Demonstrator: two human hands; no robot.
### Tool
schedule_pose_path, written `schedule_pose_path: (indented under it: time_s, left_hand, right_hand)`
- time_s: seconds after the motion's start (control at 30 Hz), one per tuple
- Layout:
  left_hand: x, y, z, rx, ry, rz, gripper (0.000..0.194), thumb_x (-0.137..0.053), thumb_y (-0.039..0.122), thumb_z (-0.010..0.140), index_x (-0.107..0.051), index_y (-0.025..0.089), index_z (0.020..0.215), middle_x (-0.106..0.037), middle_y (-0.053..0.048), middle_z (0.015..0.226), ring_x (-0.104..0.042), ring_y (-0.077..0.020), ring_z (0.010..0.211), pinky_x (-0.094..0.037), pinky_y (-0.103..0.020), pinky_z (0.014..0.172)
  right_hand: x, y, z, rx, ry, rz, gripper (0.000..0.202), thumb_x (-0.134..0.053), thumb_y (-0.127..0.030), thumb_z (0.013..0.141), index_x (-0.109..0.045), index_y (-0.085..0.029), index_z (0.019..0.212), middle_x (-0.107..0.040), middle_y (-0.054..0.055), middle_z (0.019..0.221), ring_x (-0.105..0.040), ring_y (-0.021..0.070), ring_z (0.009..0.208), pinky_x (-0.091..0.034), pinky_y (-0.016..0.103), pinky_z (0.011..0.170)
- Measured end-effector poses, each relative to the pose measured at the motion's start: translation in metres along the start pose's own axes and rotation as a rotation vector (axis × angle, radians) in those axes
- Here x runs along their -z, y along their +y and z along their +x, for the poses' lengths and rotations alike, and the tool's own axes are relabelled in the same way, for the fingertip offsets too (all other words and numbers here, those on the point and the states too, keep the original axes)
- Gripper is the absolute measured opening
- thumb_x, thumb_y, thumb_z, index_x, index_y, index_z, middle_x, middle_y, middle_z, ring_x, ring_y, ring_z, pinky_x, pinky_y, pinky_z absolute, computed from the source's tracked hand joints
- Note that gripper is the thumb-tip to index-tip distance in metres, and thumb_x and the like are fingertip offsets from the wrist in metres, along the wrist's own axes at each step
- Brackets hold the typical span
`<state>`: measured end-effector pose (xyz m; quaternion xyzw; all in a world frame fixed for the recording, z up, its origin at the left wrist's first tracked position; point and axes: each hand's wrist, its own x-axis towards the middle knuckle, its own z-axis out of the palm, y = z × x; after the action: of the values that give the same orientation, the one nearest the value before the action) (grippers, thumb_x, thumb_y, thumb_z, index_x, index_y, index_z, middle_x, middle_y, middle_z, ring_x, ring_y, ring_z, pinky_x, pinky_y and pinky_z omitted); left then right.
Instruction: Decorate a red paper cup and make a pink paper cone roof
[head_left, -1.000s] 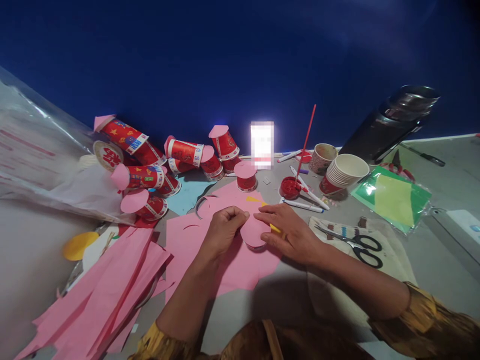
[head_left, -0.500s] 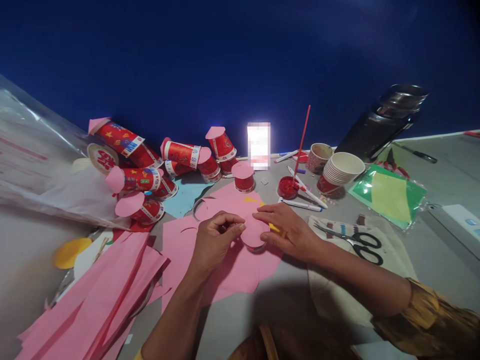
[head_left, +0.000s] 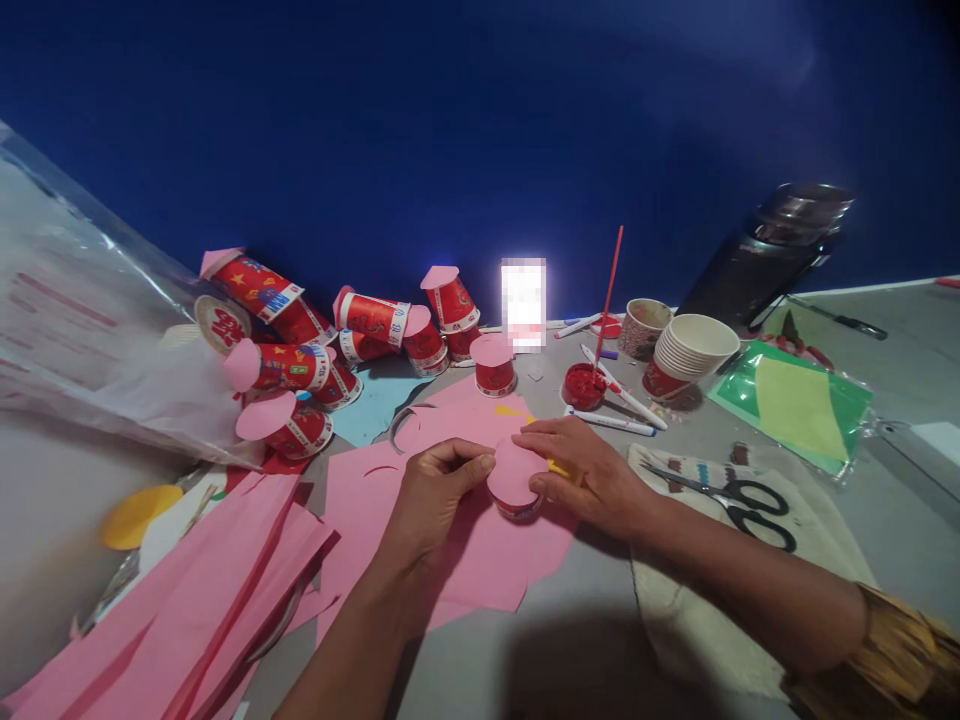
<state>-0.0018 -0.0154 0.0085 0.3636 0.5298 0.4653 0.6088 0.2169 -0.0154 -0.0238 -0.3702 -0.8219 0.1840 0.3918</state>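
An upturned red paper cup (head_left: 516,511) stands on the pink paper sheet (head_left: 360,550), with a round pink paper circle (head_left: 517,470) lying over its top. My left hand (head_left: 442,490) pinches thumb and fingers together at the circle's left edge. On the other side, my right hand (head_left: 592,470) has its fingers and thumb curved round the cup's far and right edges. A similar red cup with a pink top (head_left: 495,375) stands just beyond.
Several pink-topped red cups (head_left: 274,362) cluster at the back left. Pink paper strips (head_left: 180,610) lie front left. At the right are scissors (head_left: 739,500) on a cloth bag (head_left: 675,590), a red glue pot (head_left: 583,388), markers (head_left: 615,420), stacked cups (head_left: 686,355) and a black flask (head_left: 757,250).
Both hands stay at the cup, with the left fingers pressed closer to the paper circle's edge. The whole view has shifted slightly.
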Motion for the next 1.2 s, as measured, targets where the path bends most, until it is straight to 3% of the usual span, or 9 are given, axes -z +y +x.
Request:
schedule_pose_path:
  time_s: [0.3, 0.6, 0.8, 1.2]
  left_hand:
    - [-0.0014, -0.0044, -0.0018, 0.04, -0.051, -0.165, 0.023, -0.095, 0.025, 0.057, -0.077, 0.016, 0.068, -0.068, -0.001, 0.066, -0.054, -0.01, 0.06, -0.046, -0.025, 0.062]
    - [-0.0021, -0.0015, -0.0012, 0.041, -0.038, -0.135, 0.028, -0.097, 0.027, 0.052, -0.076, 0.015, 0.066, -0.065, 0.0, 0.062, -0.052, -0.0089, 0.057, -0.046, -0.025, 0.059]
    - [-0.0017, 0.0007, 0.0002, 0.031, -0.06, -0.117, 0.03, -0.097, 0.032, 0.052, -0.077, 0.015, 0.067, -0.072, -0.004, 0.067, -0.061, -0.014, 0.064, -0.05, -0.028, 0.065]
    - [-0.0025, -0.0004, -0.0012, -0.017, -0.066, -0.129, 0.026, -0.096, 0.029, 0.053, -0.076, 0.016, 0.065, -0.069, -0.002, 0.065, -0.057, -0.013, 0.06, -0.05, -0.029, 0.063]
  right_hand:
    - [-0.0004, 0.0023, -0.0001, 0.003, 0.004, -0.005, 0.043, -0.059, -0.047, 0.102, -0.065, -0.025, 0.138, -0.07, 0.014, 0.131, -0.066, 0.0273, 0.119, -0.056, 0.048, 0.101]
    - [-0.0019, 0.0049, 0.0014, 0.017, 0.019, -0.015, 0.042, -0.061, -0.047, 0.101, -0.067, -0.024, 0.136, -0.071, 0.015, 0.13, -0.067, 0.0273, 0.117, -0.056, 0.048, 0.1]
    - [-0.0001, 0.0026, 0.0019, 0.022, 0.01, 0.011, 0.042, -0.061, -0.046, 0.102, -0.066, -0.024, 0.137, -0.072, 0.014, 0.129, -0.067, 0.0263, 0.118, -0.055, 0.047, 0.102]
    - [-0.0028, 0.0038, -0.0004, -0.033, 0.007, 0.01, 0.042, -0.064, -0.045, 0.1, -0.067, -0.028, 0.138, -0.073, 0.013, 0.13, -0.067, 0.0283, 0.121, -0.055, 0.051, 0.102]
